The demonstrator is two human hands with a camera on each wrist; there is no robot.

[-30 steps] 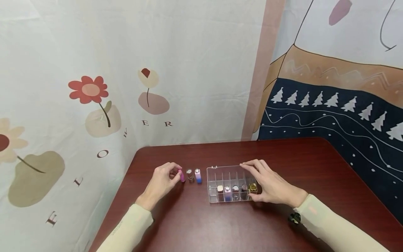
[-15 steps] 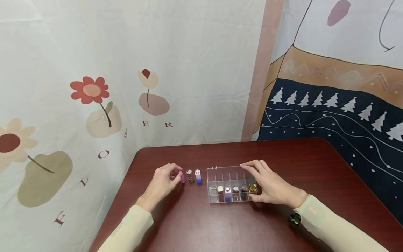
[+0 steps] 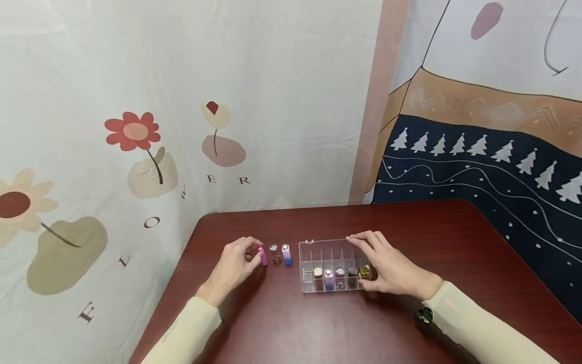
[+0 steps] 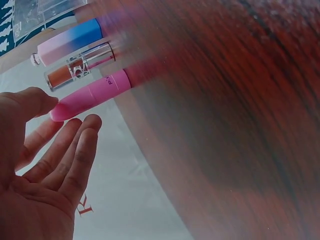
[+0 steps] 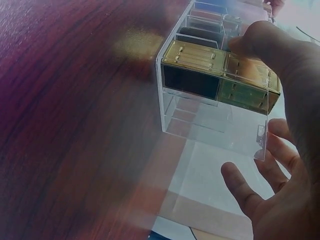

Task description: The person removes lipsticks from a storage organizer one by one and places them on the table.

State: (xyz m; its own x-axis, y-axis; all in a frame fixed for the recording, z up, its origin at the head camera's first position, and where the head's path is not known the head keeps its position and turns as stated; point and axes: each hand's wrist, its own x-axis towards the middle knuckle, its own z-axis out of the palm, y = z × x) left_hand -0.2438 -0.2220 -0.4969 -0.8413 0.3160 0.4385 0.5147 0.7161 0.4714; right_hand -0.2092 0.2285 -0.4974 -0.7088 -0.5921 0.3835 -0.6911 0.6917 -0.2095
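Observation:
My left hand (image 3: 232,262) pinches the rounded top of a pink lipstick tube (image 4: 92,97) between thumb and index finger, the other fingers held off it. The tube stands upright on the table. Beside it stand a clear lip gloss tube (image 4: 80,66) with an orange part and a pink-to-blue lipstick (image 4: 70,42). With thumb in front and fingertips at the back edge, my right hand (image 3: 394,265) holds the right end of a clear divided box (image 3: 308,286). Several lipsticks stand in its front row, among them a gold one (image 5: 222,75) at the right end.
The dark red wooden table (image 3: 291,328) runs back to a printed cloth (image 3: 291,101) with flowers and letters. Another cloth (image 3: 454,167) with white trees hangs at the right. Compartments in the box's back row and its front left one hold nothing.
The head view has shifted slightly. Both hands, the pink lipstick tube and the box stay practically where they were.

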